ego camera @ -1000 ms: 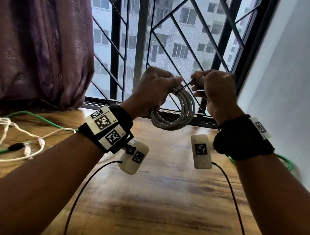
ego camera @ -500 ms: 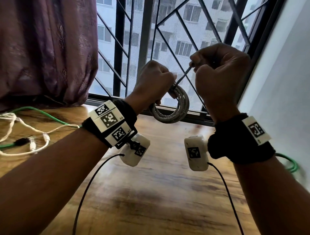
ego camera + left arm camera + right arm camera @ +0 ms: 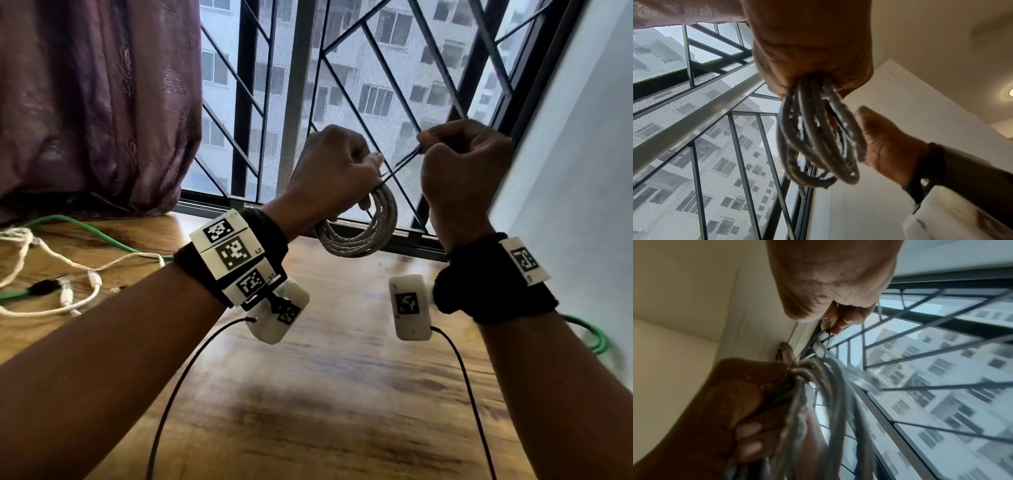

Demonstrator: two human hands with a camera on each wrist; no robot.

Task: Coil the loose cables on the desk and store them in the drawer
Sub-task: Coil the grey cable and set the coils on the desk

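Note:
My left hand [image 3: 337,171] grips a coil of grey braided cable [image 3: 366,236] held up in front of the window, its loops hanging below my fist [image 3: 813,146]. My right hand [image 3: 459,164] is clenched beside it and pinches a thin dark tie [image 3: 404,162] that runs taut from the top of the coil to my fingertips [image 3: 836,327]. On the wooden desk [image 3: 308,394] at the far left lie a loose white cable [image 3: 51,260] and a green cable [image 3: 89,229], tangled together. No drawer is in view.
A barred window [image 3: 342,85] stands behind my hands, a purple curtain [image 3: 85,102] at the left and a white wall [image 3: 582,171] at the right. Another stretch of green cable [image 3: 592,337] lies by the wall. Thin black leads hang from my wrist cameras.
My right hand has come down from its raised pull and drawn slightly right, keeping the tie taut. The left hand and the coil have stayed nearly level.

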